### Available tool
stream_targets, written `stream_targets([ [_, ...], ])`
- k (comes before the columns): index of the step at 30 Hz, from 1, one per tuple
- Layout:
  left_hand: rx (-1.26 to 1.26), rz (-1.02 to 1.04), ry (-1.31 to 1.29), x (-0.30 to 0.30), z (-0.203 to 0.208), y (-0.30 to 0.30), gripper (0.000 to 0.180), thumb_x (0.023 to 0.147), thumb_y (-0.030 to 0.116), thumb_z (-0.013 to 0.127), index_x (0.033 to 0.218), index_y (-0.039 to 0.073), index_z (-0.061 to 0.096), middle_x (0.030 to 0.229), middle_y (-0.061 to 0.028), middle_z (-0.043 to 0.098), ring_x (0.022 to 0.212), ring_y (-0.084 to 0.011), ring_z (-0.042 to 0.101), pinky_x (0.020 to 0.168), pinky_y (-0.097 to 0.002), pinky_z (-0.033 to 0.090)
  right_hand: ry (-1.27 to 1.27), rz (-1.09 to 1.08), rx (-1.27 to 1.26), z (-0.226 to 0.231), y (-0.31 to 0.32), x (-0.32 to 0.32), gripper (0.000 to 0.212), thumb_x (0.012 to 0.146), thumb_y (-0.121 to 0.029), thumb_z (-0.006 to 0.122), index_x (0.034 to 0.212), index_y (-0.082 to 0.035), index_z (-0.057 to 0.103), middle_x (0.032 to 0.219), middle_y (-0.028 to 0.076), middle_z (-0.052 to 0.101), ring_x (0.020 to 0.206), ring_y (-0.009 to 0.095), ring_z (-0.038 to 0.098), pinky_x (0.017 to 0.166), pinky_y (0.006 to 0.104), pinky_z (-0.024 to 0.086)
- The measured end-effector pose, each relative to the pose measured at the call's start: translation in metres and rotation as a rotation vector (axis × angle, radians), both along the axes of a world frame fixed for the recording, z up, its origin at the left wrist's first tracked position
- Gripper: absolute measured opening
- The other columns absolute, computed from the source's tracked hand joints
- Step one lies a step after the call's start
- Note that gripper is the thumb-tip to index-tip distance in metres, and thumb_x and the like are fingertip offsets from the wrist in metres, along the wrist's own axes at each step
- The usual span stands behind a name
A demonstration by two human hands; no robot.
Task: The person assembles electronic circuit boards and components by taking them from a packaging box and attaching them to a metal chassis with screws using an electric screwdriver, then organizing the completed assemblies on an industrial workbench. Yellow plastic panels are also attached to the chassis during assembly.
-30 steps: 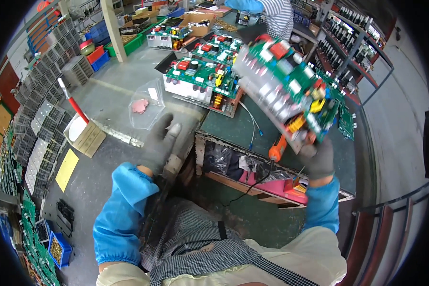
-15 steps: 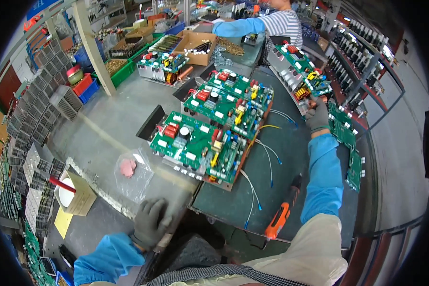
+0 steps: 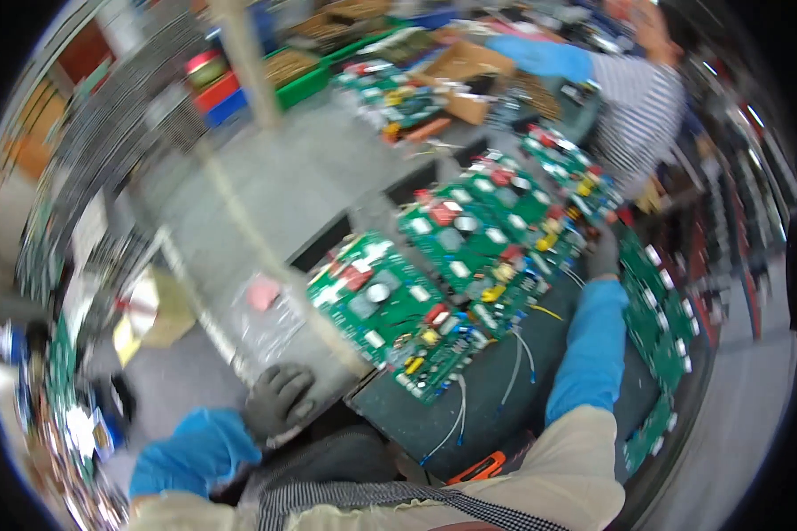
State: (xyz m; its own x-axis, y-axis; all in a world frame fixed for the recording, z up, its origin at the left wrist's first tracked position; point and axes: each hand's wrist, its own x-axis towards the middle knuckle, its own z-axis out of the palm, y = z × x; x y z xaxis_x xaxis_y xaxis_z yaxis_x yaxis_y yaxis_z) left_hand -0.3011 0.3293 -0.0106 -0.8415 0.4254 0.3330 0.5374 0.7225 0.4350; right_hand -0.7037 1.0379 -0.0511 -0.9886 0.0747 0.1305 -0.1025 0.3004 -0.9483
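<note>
My right hand (image 3: 602,252), in a grey glove, reaches far right and grips the near end of a green circuit board (image 3: 568,170) by its copper-coloured coil. That board, carrying red and yellow parts, stands close beside other populated boards. A nearer circuit board (image 3: 376,292) and a middle circuit board (image 3: 469,217) lie in a row on the table, white wires trailing from their near edges. Down at the table's front edge rests my left hand (image 3: 279,398), gloved too, empty, its fingers loosely apart. Motion blur softens the picture.
A clear plastic bag with a pink piece (image 3: 262,292) lies ahead of my left hand. An orange power screwdriver (image 3: 478,469) is partly hidden by my right arm. Bare green boards (image 3: 651,310) line the right edge. Across the table, a person in stripes (image 3: 642,106) reaches toward a cardboard box (image 3: 469,75).
The view has swung, shifting the table rightward in the picture. My right hand has brought its circuit board closer to the row of boards. My left hand stays at the table edge.
</note>
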Motion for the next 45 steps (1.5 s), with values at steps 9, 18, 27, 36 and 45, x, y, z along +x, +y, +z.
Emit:
stream_targets([
  [9,0.003,0.15,-0.12,0.023,-0.005,-0.027,0.048,0.09,0.032,0.065,0.13,0.004,0.059,0.127,-0.0141,0.062,0.117,-0.0361,0.059,0.102,-0.048,0.049,-0.402,0.257,-0.451,-0.009,-0.104,-0.006,0.05,0.103,-0.038,0.049,0.141,-0.007,0.056,0.138,0.01,0.06,0.124,0.027,0.057,0.106,0.0414,0.045],
  [18,0.018,0.328,-0.057,0.082,0.026,-0.119,0.026,0.087,0.021,0.069,0.111,0.01,0.068,0.107,-0.0098,0.068,0.104,-0.0308,0.064,0.091,-0.0448,0.053,-0.19,-0.283,-0.17,0.121,-0.15,0.145,0.042,0.099,-0.03,0.059,0.133,-0.005,0.058,0.121,0.007,0.065,0.106,0.02,0.06,0.09,0.0349,0.047],
  [27,-0.412,1.055,-0.719,0.112,0.049,-0.437,0.128,0.062,0.038,0.093,0.16,0.012,0.013,0.158,-0.0186,0.033,0.144,-0.0428,0.034,0.111,-0.054,0.042,0.007,-0.357,-0.177,0.226,-0.211,0.427,0.042,0.101,-0.034,0.057,0.128,-0.002,0.061,0.114,0.008,0.065,0.101,0.02,0.062,0.089,0.0347,0.047],
  [36,-0.489,1.018,-0.948,0.112,0.038,-0.474,0.136,0.05,0.049,0.099,0.154,0.004,0.024,0.147,-0.0275,0.046,0.135,-0.0446,0.047,0.11,-0.0499,0.043,0.032,-0.484,0.072,0.259,-0.376,0.612,0.045,0.1,-0.038,0.059,0.129,-0.003,0.059,0.115,0.01,0.064,0.1,0.021,0.06,0.085,0.0356,0.046],
  [45,0.376,1.083,-0.608,0.187,0.076,-0.456,0.042,0.088,0.039,0.073,0.117,0.009,0.073,0.109,-0.0182,0.074,0.105,-0.0328,0.07,0.093,-0.0411,0.051,-0.012,-0.541,0.208,0.253,-0.438,0.666,0.039,0.103,-0.029,0.056,0.127,0.0,0.06,0.11,0.008,0.068,0.087,0.017,0.061,0.075,0.0301,0.048],
])
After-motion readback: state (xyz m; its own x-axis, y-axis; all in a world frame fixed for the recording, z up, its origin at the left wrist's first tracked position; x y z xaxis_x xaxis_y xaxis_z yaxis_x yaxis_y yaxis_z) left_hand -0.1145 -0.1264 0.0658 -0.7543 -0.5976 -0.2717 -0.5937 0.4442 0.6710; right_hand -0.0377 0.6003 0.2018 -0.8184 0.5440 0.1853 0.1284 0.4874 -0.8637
